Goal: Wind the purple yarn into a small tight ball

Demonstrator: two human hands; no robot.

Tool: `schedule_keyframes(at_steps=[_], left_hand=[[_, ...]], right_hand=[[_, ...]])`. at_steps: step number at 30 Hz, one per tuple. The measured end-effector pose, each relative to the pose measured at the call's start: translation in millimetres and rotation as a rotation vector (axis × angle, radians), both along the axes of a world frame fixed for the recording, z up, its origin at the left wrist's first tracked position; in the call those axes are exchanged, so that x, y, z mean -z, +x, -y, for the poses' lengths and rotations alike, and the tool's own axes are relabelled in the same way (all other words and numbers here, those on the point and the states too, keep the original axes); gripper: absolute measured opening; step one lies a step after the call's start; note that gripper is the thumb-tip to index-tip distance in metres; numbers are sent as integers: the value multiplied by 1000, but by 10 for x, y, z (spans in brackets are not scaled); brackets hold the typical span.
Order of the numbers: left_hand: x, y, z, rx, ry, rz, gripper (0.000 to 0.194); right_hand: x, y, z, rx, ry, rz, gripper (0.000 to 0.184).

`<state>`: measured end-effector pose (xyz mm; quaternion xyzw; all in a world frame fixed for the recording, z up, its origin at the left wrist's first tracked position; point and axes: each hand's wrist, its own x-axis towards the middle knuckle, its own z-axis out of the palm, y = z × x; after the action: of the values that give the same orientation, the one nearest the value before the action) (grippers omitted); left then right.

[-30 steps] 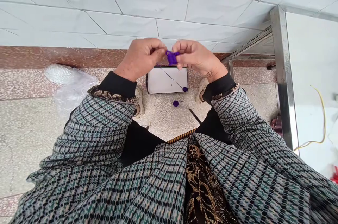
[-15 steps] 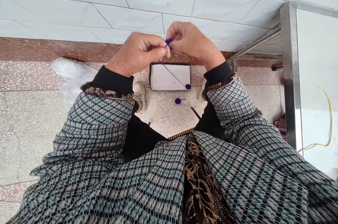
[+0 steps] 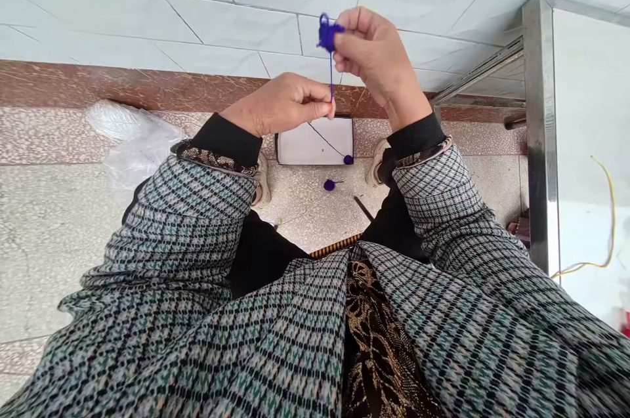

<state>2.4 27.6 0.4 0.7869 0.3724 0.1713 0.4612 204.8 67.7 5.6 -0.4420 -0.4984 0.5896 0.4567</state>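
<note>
My right hand (image 3: 378,57) is raised in front of the tiled wall, its fingers closed on a small purple crocheted piece (image 3: 327,36) with a loop sticking up. From this piece a taut strand of purple yarn (image 3: 331,73) runs down to my left hand (image 3: 288,104), which pinches it between thumb and finger. Beyond the left hand the yarn slants down to a small purple yarn ball (image 3: 348,159) in a shallow, white-lined box (image 3: 305,149) on the floor. Whether my right hand also holds a hook, I cannot make out.
Another small purple bundle (image 3: 329,186) lies on the floor in front of the box, near a dark stick (image 3: 363,208). A clear plastic bag (image 3: 140,142) sits at the left. On the right stands a metal-framed table (image 3: 539,136) with a yellow cord (image 3: 611,228).
My right hand has moved up and to the right with the crocheted piece, away from the left hand. The yarn is now stretched between them. My left hand has shifted slightly right and down.
</note>
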Motion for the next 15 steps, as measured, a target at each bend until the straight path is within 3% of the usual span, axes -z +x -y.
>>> schedule_keyframes(at_steps=[2, 4, 8, 12, 15], left_hand=[[-61, 4, 11, -1, 20, 35, 18], [-108, -33, -11, -63, 34, 58, 20], [-92, -148, -138, -277, 129, 5, 27], [13, -146, -218, -350, 126, -58, 22], [60, -38, -164, -178, 74, -67, 19]], right_hand=[[141, 23, -45, -66, 24, 145, 34], [174, 59, -14, -193, -27, 235, 37], [-21, 142, 173, -384, -213, 204, 33], [-206, 183, 258, -322, -256, 16, 24], [-195, 166, 204, -166, -156, -124, 24]])
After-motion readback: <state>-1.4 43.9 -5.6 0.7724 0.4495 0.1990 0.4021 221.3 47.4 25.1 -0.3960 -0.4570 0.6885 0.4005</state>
